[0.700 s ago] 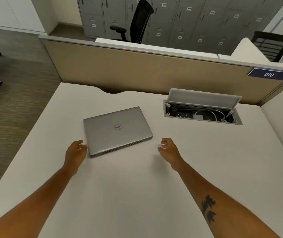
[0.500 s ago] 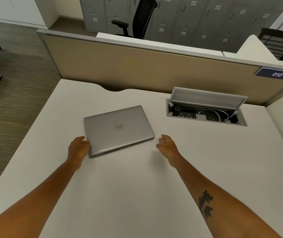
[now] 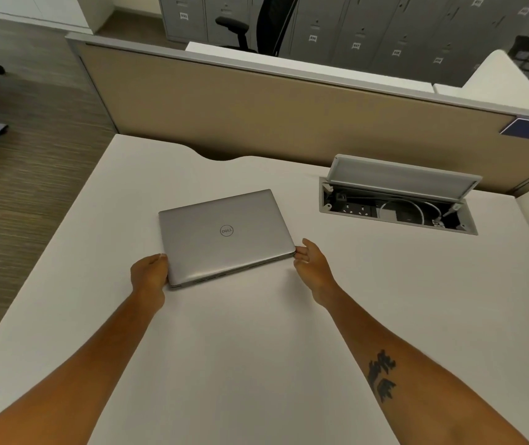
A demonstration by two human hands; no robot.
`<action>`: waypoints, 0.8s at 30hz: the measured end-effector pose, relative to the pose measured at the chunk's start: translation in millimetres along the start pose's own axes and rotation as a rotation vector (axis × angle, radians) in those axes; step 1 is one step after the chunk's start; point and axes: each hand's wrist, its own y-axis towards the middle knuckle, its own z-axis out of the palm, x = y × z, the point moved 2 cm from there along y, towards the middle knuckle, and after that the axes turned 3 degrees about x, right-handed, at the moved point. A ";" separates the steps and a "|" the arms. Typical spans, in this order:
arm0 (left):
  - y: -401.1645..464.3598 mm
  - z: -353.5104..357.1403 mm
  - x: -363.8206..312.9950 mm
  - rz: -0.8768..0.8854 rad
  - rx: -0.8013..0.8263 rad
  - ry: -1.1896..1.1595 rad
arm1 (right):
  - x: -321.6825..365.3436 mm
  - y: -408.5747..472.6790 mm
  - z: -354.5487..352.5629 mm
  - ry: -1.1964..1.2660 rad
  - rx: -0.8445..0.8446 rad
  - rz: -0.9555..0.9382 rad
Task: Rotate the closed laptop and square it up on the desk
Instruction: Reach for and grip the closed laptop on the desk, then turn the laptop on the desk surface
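The closed laptop is lying skewed mid-worktop. The left hand and right hand are each cupping a near corner, grip loose. Uneven pushing risks sliding it toward the open cable box.

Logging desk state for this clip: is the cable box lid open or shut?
Open. The lid is tipped up at the back of the cable box, leaving sockets and a white cable exposed inside.
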 end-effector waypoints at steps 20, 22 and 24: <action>-99.9 39.5 43.3 -0.041 0.023 -0.161 | 3.7 18.2 -34.4 -0.031 -0.001 0.010; -109.2 45.7 49.1 -0.067 0.048 -0.200 | 6.2 20.3 -37.4 -0.030 -0.013 0.015; -119.0 52.4 56.5 -0.096 0.061 -0.227 | 9.2 22.7 -40.6 -0.031 -0.026 0.021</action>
